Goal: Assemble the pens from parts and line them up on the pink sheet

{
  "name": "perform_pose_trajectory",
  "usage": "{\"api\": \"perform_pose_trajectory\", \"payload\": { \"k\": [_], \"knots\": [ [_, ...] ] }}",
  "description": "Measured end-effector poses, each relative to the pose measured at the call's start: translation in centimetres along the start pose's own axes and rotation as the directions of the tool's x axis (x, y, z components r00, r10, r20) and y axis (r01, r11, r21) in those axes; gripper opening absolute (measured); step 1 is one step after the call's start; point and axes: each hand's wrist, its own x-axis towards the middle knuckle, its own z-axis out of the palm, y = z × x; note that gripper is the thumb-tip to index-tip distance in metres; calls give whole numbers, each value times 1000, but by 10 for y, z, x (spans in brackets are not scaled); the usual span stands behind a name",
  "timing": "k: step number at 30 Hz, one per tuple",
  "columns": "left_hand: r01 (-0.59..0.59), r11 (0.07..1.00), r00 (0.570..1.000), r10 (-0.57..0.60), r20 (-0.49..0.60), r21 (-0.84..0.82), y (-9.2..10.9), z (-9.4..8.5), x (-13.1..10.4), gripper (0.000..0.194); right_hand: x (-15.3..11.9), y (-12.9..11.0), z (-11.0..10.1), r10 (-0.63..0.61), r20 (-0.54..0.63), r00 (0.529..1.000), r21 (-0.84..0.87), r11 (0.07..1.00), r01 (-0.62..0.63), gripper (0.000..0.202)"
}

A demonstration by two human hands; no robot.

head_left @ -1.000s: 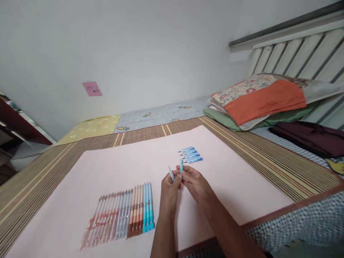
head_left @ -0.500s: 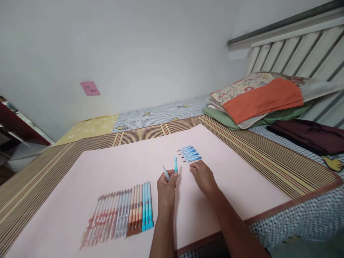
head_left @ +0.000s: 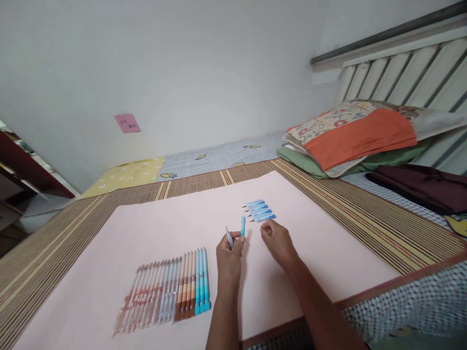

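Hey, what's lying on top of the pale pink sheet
On the pale pink sheet lie a long row of pens and, beyond the right hand, dark-tipped blue-and-white pens. The hands, left hand included, and forearms cover parts; anything beneath can't be seen.

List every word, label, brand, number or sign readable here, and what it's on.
Readable text: none.
Pink note on the wall: dark handwriting, too blurred to read.
Long pens in a row: marks too small to read.
Short blue pens: no lettering made out.
Turquoise piece and pale blue piece in the left hand: no lettering made out.
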Motion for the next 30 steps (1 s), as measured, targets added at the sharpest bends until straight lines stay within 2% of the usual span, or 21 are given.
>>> {"api": "perform_pose_trajectory", "payload": {
  "k": [2, 4, 7, 11, 15, 25, 30],
  "knots": [
    [3, 1000, 1000, -3, 3, 4, 2, 1, -1, 33, 0, -7, -7, 83, -11, 996, 285, 956, -76, 8],
    [3, 1000, 1000, -3, 8, 18, 3, 2, -2, 33, 0, -21, -17, 133, 22, 991, 489, 863, -127, 18],
    [-16, 998, 999, 13, 40, 64, 5, 4, -5, 30, -2, -45, -33, 95, 31, 995, 585, 805, -95, 24],
    [-42, 993, 993, 29, 114, 114, 10, 7, -9, 24, -5, -64, -45, 30, -23, 999, 602, 798, -11, 20],
    [-74, 985, 987, 50, 151, 158, 17, 10, -14, 19, -6, -62, -45, -27, -7, 1000, 580, 815, 26, 16],
    [-117, 965, 989, 90, 121, 237, 20, 12, -18, 14, -7, -64, -57, -126, 37, 991, 451, 888, 96, 13],
    [-112, 967, 989, 86, 122, 230, 17, 13, -19, 15, -9, -71, -57, -196, -18, 981, 370, 910, 188, 13]
  ]
}}
